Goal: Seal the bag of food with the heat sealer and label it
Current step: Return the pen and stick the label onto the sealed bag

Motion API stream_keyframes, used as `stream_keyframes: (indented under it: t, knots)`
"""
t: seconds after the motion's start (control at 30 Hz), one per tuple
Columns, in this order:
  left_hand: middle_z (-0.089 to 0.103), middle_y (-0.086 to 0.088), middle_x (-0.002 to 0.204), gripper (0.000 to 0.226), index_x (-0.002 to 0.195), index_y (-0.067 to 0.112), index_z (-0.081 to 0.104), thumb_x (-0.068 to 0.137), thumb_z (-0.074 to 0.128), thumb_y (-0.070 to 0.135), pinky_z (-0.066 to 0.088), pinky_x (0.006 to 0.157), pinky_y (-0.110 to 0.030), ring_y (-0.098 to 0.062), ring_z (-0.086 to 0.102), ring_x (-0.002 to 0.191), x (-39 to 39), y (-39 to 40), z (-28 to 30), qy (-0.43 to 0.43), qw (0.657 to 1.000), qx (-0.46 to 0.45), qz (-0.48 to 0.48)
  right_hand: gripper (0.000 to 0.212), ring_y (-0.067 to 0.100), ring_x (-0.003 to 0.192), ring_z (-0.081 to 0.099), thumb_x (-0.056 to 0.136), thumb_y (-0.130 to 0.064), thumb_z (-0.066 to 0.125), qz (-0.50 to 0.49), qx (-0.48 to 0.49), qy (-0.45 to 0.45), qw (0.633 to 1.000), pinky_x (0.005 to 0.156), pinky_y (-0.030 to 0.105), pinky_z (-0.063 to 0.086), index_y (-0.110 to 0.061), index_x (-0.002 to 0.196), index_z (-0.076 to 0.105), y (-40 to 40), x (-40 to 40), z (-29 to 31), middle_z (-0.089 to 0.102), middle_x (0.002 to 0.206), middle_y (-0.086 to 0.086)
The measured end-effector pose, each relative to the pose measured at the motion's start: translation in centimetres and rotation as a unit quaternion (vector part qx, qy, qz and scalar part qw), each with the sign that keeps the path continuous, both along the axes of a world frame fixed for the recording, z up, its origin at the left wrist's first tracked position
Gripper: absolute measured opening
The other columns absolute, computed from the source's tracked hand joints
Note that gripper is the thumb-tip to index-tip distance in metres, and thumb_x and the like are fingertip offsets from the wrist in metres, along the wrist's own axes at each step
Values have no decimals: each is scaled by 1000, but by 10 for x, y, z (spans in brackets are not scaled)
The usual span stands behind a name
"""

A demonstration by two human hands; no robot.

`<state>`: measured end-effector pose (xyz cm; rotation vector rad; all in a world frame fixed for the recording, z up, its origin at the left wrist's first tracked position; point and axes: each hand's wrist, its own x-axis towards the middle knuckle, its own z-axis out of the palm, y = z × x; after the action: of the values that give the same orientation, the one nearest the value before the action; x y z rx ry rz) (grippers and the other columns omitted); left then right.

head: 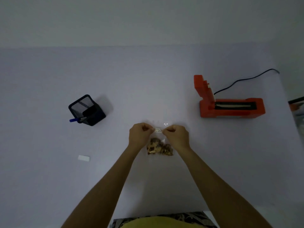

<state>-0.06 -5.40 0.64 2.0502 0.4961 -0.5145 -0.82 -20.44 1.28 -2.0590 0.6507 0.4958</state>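
Note:
A clear bag of brown food (159, 148) lies on the white table in front of me. A small white label (158, 130) with dark writing is stretched over the bag's far end. My left hand (139, 137) pinches the label's left end and my right hand (176, 137) pinches its right end. Whether the label touches the bag I cannot tell. The orange heat sealer (230, 104) stands at the right with its lid raised, and a black cord (243, 79) runs from it toward the back.
A black mesh pen holder (87, 110) with a blue pen (76, 119) sits at the left. A small white strip (83, 158) lies on the table at the front left. The table's right edge (289, 102) is just beyond the sealer.

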Motion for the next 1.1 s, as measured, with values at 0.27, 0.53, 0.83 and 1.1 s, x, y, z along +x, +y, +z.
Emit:
stream_keyframes:
  t: [0.27,0.53,0.83,1.1]
  knots:
    - [70,3,80,14,86,14,72,87,63,24,40,58,-17,-10,61,71,2,-8,-9,10,997,61,-48,5,8,67,60,80,-18,69,37,-34,-15,999,55,14,41,-14,78,71,1,1,-10,65,71,-7]
    - [67,6,75,10,82,15,70,85,65,24,46,62,-21,-10,62,70,0,-11,-16,0,995,87,-54,9,16,71,65,78,-16,70,47,-61,-14,997,63,27,52,-8,75,70,2,4,-20,69,71,-1]
    - [66,5,78,4,84,16,66,83,67,20,47,63,-19,-8,61,71,-2,-14,-19,-6,996,85,-31,37,12,62,48,75,-31,80,25,-35,-17,999,51,19,34,-14,84,48,-4,5,-18,51,71,-6]
    - [64,6,79,3,86,16,65,85,66,19,45,66,-20,-9,60,73,-5,-13,-20,-17,996,83,-31,45,12,57,42,68,-32,85,47,-57,-39,996,50,23,34,-14,79,45,-11,8,-21,48,65,-6]
